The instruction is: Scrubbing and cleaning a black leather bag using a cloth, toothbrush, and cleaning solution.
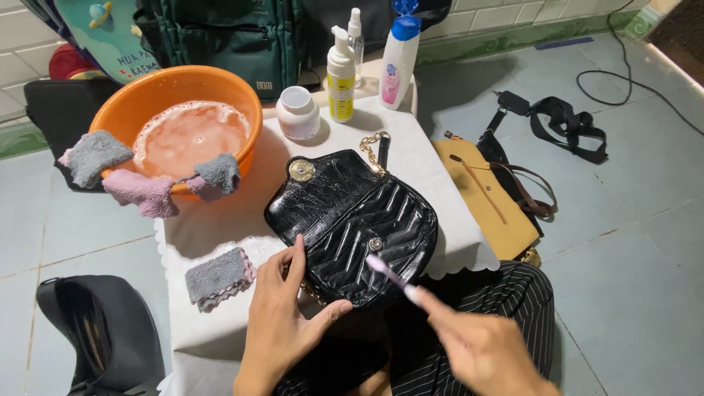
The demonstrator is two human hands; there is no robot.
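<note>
While the left hand (290,308) lay open against the near edge of the black quilted handbag (352,220) on the white-covered surface (440,183), the right hand (480,345) pinched a pale toothbrush (392,275) over its flap. Behind the handbag stood an orange basin (183,95) draped with cloths, a white jar (298,112) and bottles; a grey cloth (218,275) lay left of it.
</note>
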